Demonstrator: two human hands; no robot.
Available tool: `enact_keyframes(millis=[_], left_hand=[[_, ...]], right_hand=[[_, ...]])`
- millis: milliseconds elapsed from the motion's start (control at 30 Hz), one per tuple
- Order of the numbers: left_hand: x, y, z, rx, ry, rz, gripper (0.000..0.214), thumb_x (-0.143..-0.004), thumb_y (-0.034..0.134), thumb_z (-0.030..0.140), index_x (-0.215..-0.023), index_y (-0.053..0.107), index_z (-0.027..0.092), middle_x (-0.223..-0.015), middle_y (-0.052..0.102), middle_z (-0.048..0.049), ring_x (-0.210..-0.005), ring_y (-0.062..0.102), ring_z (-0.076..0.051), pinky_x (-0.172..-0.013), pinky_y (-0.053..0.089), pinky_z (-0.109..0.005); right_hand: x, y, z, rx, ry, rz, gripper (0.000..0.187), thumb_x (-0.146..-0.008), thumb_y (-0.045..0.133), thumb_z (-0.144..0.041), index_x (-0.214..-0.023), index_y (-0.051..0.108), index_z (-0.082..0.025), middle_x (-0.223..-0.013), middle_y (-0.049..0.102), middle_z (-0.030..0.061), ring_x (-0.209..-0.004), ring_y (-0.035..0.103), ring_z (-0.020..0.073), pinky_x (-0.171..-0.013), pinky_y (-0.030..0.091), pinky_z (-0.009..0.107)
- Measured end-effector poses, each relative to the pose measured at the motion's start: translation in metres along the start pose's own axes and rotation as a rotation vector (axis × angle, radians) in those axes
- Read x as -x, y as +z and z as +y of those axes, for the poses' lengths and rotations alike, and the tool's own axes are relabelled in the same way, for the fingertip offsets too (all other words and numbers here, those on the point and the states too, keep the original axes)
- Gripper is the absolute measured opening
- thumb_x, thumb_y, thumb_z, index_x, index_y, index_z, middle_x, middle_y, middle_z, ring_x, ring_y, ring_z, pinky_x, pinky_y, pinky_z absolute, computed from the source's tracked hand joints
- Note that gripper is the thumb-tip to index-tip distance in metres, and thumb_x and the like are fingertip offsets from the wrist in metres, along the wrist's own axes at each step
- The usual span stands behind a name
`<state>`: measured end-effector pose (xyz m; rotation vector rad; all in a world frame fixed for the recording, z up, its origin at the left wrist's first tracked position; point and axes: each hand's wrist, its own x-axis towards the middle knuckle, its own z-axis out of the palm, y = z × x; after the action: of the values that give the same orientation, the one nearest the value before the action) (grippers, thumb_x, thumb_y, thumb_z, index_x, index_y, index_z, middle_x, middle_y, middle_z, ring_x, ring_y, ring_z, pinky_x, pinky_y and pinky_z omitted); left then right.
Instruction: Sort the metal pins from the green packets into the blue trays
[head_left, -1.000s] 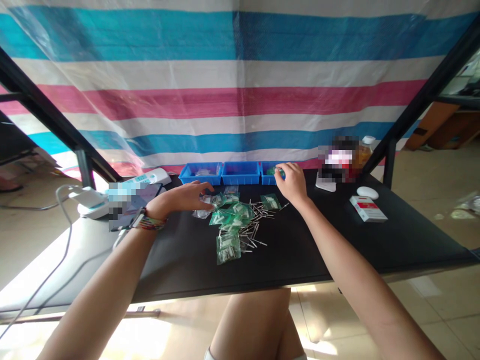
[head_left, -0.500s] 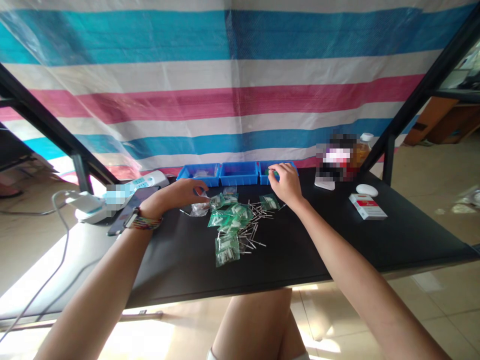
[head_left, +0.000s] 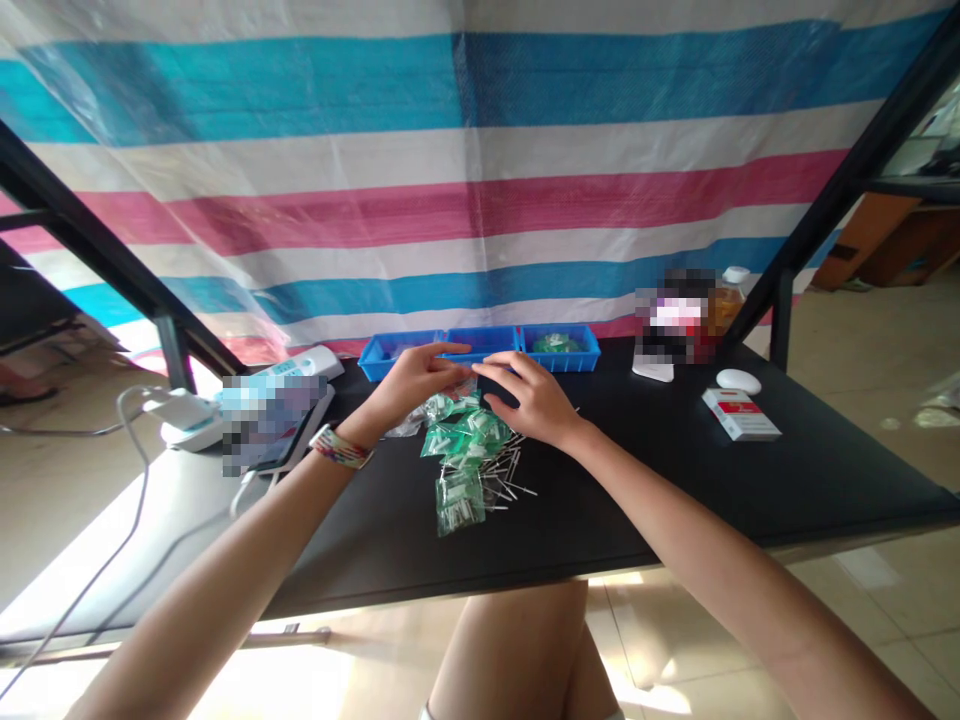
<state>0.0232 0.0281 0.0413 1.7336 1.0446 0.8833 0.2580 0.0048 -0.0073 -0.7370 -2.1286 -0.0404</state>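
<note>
My left hand (head_left: 418, 378) reaches over the far edge of a pile of small green-tinted plastic bags (head_left: 465, 438), fingers stretched out toward the right. My right hand (head_left: 527, 400) lies palm down on the same pile, its fingers spread and pointing left. The fingertips of both hands nearly meet above the bags. Nothing shows clearly in either hand. Loose metal pins (head_left: 511, 468) lie scattered at the pile's right. Three blue bins stand behind it: the left bin (head_left: 379, 352), the middle bin (head_left: 487, 338), and the right bin (head_left: 579, 350), which holds green bags.
A white and red box (head_left: 739, 414), a white oval object (head_left: 737, 380) and a bottle (head_left: 727, 300) are at the right of the black table (head_left: 675, 480). A white device (head_left: 186, 416) with a cable lies at the left. A striped tarp hangs behind.
My right hand has drawn back from the right blue bin onto the bag pile. My left hand has moved up and right from the clear bag toward the right hand.
</note>
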Motion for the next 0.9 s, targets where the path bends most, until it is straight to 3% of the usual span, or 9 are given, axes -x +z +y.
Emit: enact_keyframes(millis=[167, 333, 400, 500, 600, 700, 800, 900], left_hand=[[-0.002, 0.017, -0.007, 0.089, -0.031, 0.023, 0.072, -0.085, 0.078, 0.051, -0.143, 0.064, 0.010, -0.084, 0.080, -0.0099, -0.070, 0.074, -0.019, -0.066, 0.061, -0.032], [-0.003, 0.017, -0.011, 0.030, -0.009, 0.058, 0.051, -0.091, 0.067, 0.053, -0.117, 0.078, 0.011, -0.088, 0.079, -0.0102, -0.069, 0.070, -0.017, -0.064, 0.058, -0.029], [0.000, 0.015, -0.011, -0.046, 0.022, 0.043, 0.049, -0.093, 0.062, 0.051, -0.114, 0.078, 0.010, -0.090, 0.080, -0.0111, -0.072, 0.070, -0.019, -0.066, 0.058, -0.030], [0.008, 0.012, -0.009, -0.257, 0.165, 0.100, 0.047, -0.097, 0.057, 0.041, -0.131, 0.070, 0.012, -0.108, 0.079, -0.0130, -0.087, 0.073, -0.023, -0.076, 0.060, -0.034], [0.016, 0.009, -0.006, -0.634, 0.439, 0.219, 0.047, -0.101, 0.052, 0.027, -0.147, 0.061, 0.022, -0.135, 0.069, -0.0134, -0.115, 0.068, -0.027, -0.099, 0.057, -0.043], [0.021, 0.005, -0.004, -0.906, 0.659, 0.172, 0.047, -0.102, 0.052, 0.021, -0.148, 0.060, 0.032, -0.150, 0.059, -0.0115, -0.131, 0.058, -0.030, -0.112, 0.049, -0.053], [0.023, 0.004, -0.004, -0.966, 0.752, 0.087, 0.038, -0.102, 0.057, 0.023, -0.138, 0.068, 0.032, -0.149, 0.061, -0.0102, -0.134, 0.056, -0.032, -0.112, 0.048, -0.054], [0.023, 0.008, -0.005, -0.895, 0.739, 0.040, 0.026, -0.103, 0.058, 0.028, -0.123, 0.075, 0.028, -0.131, 0.072, -0.0103, -0.126, 0.061, -0.029, -0.109, 0.050, -0.051]], right_hand=[[0.000, 0.007, -0.006, -0.065, 0.029, 0.034, 0.031, -0.103, 0.059, -0.025, -0.132, 0.070, -0.029, -0.124, 0.068, 0.0098, -0.119, 0.065, 0.0263, -0.105, 0.058, 0.046], [-0.001, 0.008, -0.006, -0.066, 0.044, 0.017, 0.019, -0.105, 0.058, -0.027, -0.111, 0.075, -0.025, -0.120, 0.069, 0.0113, -0.115, 0.065, 0.0269, -0.103, 0.056, 0.046], [-0.002, 0.009, -0.007, -0.127, 0.071, 0.033, 0.018, -0.105, 0.057, -0.028, -0.105, 0.074, -0.024, -0.120, 0.070, 0.0113, -0.117, 0.065, 0.0267, -0.105, 0.054, 0.046], [-0.003, 0.015, -0.006, -0.333, 0.244, 0.110, 0.018, -0.106, 0.055, -0.033, -0.101, 0.070, -0.024, -0.107, 0.074, 0.0081, -0.107, 0.070, 0.0248, -0.100, 0.055, 0.042], [-0.003, 0.022, -0.001, -0.650, 0.501, 0.175, 0.026, -0.100, 0.062, -0.049, -0.095, 0.066, -0.024, -0.092, 0.074, 0.0046, -0.090, 0.074, 0.0235, -0.086, 0.059, 0.039], [-0.004, 0.027, 0.004, -0.895, 0.650, 0.165, 0.041, -0.087, 0.074, -0.063, -0.090, 0.065, -0.023, -0.082, 0.074, 0.0031, -0.076, 0.073, 0.0226, -0.076, 0.061, 0.038], [-0.005, 0.025, 0.003, -0.959, 0.675, 0.116, 0.045, -0.080, 0.080, -0.065, -0.089, 0.067, -0.023, -0.073, 0.073, 0.0017, -0.066, 0.070, 0.0208, -0.067, 0.059, 0.036], [-0.006, 0.021, -0.002, -0.968, 0.669, 0.069, 0.044, -0.080, 0.080, -0.065, -0.089, 0.068, -0.023, -0.070, 0.072, 0.0009, -0.063, 0.069, 0.0204, -0.063, 0.058, 0.035]])
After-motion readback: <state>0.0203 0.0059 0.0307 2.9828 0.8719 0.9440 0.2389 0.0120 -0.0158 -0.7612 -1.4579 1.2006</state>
